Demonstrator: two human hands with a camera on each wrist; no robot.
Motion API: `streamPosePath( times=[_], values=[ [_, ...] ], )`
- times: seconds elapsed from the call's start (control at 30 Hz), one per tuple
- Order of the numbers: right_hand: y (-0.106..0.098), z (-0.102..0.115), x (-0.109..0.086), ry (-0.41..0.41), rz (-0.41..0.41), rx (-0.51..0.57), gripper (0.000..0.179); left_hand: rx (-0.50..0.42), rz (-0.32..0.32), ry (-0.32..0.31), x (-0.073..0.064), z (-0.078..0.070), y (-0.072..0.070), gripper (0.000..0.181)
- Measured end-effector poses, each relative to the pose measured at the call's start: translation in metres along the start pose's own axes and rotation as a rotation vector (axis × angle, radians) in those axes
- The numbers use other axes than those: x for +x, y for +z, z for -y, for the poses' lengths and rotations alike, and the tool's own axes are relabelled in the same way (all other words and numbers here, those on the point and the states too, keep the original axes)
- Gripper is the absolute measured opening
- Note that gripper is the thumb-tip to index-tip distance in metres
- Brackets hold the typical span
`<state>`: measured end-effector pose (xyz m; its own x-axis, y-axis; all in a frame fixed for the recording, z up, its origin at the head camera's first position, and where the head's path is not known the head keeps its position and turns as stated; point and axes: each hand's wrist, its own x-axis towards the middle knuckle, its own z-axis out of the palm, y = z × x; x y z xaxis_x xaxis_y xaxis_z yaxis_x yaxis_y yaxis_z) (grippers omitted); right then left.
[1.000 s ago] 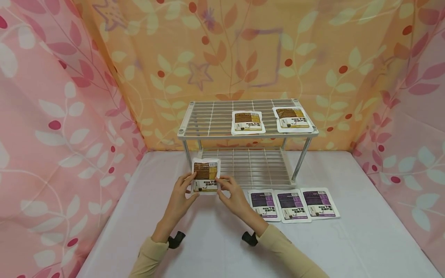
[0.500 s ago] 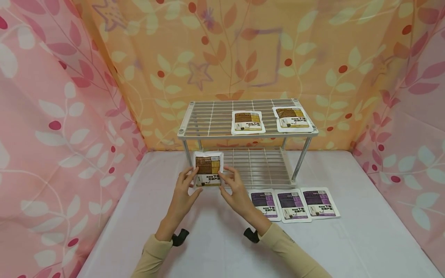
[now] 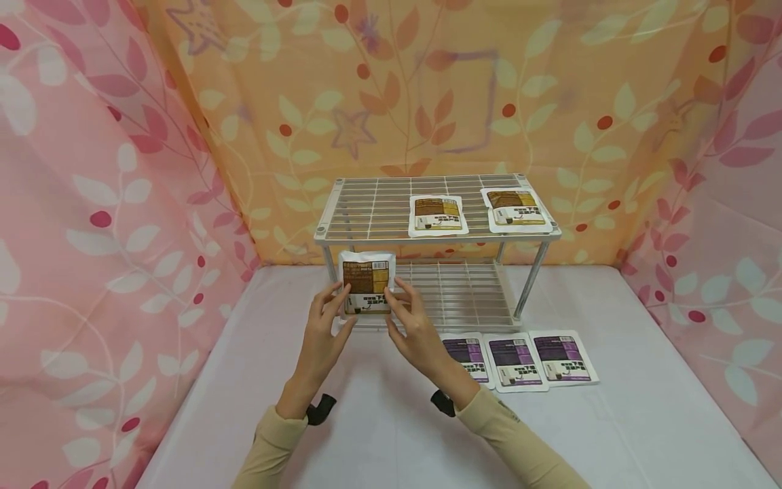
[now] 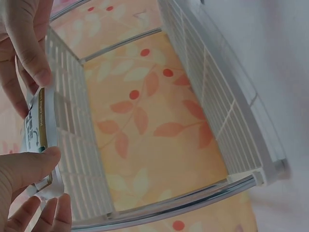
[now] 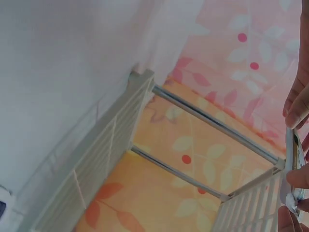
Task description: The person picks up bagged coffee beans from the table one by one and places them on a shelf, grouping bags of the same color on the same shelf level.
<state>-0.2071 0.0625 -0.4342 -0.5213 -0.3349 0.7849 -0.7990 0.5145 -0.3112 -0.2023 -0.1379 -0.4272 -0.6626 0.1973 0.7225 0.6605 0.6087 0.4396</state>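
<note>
A flat white-edged food pouch (image 3: 366, 275) with a brown and yellow label is held up between both hands, in front of the rack's left front post. My left hand (image 3: 324, 326) pinches its left edge, thumb at the bottom corner. On the opposite edge my right hand (image 3: 421, 336) pinches it with fingertips and thumb. In the left wrist view the pouch (image 4: 46, 130) is seen edge-on, thumb and fingers on its lower rim. The right wrist view shows the same pouch (image 5: 292, 169) at the far right, gripped from both sides.
A two-tier white wire rack (image 3: 348, 210) stands on the white-covered table (image 3: 391, 421). On its upper shelf lie a brown-labelled pouch (image 3: 437, 216) and another brown-labelled pouch (image 3: 516, 209). Three purple-labelled pouches (image 3: 518, 363) lie in a row before the rack, right of my hands.
Both hands have raised the brown-labelled pouch and moved it slightly right and toward the rack. The pouches on the rack and the purple ones have stayed put.
</note>
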Motion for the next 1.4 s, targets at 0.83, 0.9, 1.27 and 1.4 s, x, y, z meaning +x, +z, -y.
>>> streamPosePath(
  times=[0.83, 0.9, 1.27, 1.4],
  values=[
    [-0.026, -0.005, 0.041, -0.136, 0.005, -0.17, 0.059, -0.033, -0.102, 0.089, 0.036, -0.01, -0.008, 0.052],
    [-0.028, -0.004, 0.047, -0.145, 0.0, -0.155, 0.057, -0.035, -0.107, 0.089, 0.039, -0.011, -0.01, 0.05],
    [-0.033, -0.002, 0.072, -0.157, -0.018, -0.112, 0.041, -0.072, -0.181, 0.08, 0.057, -0.009, -0.016, 0.037],
    [-0.034, -0.001, 0.083, -0.146, -0.027, -0.118, 0.036, -0.077, -0.219, 0.072, 0.066, -0.008, -0.016, 0.031]
  ],
)
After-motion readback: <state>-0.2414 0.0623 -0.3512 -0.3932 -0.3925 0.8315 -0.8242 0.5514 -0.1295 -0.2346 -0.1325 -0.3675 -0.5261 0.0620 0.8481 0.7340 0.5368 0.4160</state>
